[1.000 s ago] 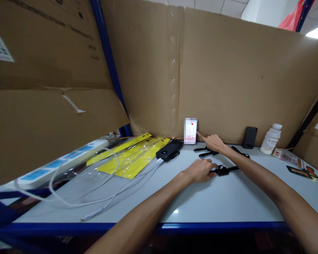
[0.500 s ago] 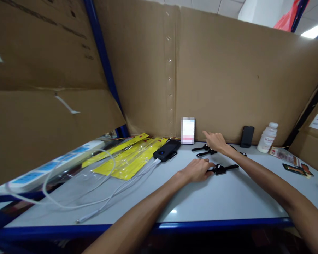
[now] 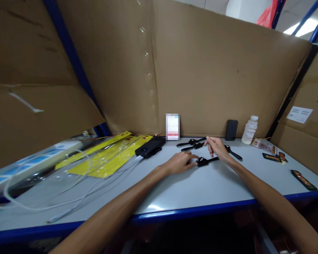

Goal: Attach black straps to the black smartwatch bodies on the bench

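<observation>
A black spokeshave [image 3: 202, 162] lies on the grey tabletop [image 3: 175, 192], its body and right handle in sight. My left hand [image 3: 179, 162] is closed at its left end, and the fingers hide that handle. Above the right handle hovers my right hand [image 3: 216, 147], loosely bent with fingers apart and nothing visible in them. Behind the hands lie two more spokeshaves, one nearer [image 3: 196, 145] and one farther back [image 3: 192, 141]. Another black spokeshave [image 3: 233, 153] rests to the right of my right hand, partly hidden by it.
Leaning at the back are a lit phone [image 3: 172, 127] and a dark phone [image 3: 231, 129]. A white bottle [image 3: 249, 130] and small packets [image 3: 271, 157] stand right. Left are a black power bank [image 3: 150, 146], white cables [image 3: 113, 176], yellow blister packs [image 3: 100, 165] and a power strip [image 3: 34, 164].
My right hand has drawn back from near the lit phone, down toward the front spokeshave. My left hand stays at that spokeshave's left end. The camera view has turned right.
</observation>
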Tool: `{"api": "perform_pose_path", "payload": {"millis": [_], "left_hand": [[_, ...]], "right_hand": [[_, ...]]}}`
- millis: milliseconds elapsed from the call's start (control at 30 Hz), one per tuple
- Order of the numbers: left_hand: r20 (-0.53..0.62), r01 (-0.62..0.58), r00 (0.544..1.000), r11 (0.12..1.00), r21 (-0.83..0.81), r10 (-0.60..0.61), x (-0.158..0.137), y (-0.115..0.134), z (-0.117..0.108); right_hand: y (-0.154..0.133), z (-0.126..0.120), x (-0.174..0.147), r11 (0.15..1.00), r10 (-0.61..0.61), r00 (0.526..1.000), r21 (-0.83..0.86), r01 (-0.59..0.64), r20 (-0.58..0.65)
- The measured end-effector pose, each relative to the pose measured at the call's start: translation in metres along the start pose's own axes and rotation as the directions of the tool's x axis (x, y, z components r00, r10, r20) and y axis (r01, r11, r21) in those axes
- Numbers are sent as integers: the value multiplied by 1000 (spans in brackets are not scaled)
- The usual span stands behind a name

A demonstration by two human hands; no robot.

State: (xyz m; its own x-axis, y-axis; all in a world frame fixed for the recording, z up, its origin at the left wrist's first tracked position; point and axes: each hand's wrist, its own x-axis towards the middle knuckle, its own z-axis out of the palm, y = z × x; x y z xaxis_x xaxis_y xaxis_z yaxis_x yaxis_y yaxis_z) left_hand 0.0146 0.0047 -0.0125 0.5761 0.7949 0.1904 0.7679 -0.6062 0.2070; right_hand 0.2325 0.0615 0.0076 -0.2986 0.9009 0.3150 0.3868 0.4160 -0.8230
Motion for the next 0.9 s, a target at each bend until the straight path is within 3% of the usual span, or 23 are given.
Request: {"api": "perform_pose_path", "payload": {"millis": [67, 167, 300, 400, 500, 600, 700, 733, 800, 900], "left_hand": [[-77, 0, 997, 999, -54, -4, 0, 0, 1], [-172, -26, 985, 996, -90, 11, 2, 3, 3], [-200, -80, 979, 985, -156, 48, 3, 5, 7], [-197, -107, 977, 982, -153, 75, 3, 5, 10], [-236, -24, 972, 997, -79, 5, 4, 2, 11], [-313, 89, 945, 995, -37, -96, 4, -6, 6], [-398, 164, 904, 986, -11, -155, 1, -17, -3], [-403, 179, 900, 984, -2, -164, 0, -20, -6], [-356, 162, 923, 987, 5, -149, -2, -23, -7], [-182, 37, 982, 999, -12, -39, -3, -22, -1]], "right_hand": [[-8, 2, -5, 928, 114, 990, 348, -135, 79], [-19, 9, -13, 763, 153, 971, 603, -234, 184], [-20, 22, -21, 657, 145, 958, 700, -281, 248], [-19, 31, -23, 667, 155, 959, 691, -280, 239], [-22, 36, -23, 723, 127, 977, 658, -209, 170], [-28, 32, -21, 878, -3, 1000, 479, -2, 10], [-32, 19, -20, 989, -138, 985, 39, 143, -103], [-32, 14, -20, 979, -153, 984, -148, 139, -93], [-30, 6, -21, 864, -133, 991, -492, 105, -22], [-24, 3, -24, 650, -48, 992, -751, 119, 116]]}}
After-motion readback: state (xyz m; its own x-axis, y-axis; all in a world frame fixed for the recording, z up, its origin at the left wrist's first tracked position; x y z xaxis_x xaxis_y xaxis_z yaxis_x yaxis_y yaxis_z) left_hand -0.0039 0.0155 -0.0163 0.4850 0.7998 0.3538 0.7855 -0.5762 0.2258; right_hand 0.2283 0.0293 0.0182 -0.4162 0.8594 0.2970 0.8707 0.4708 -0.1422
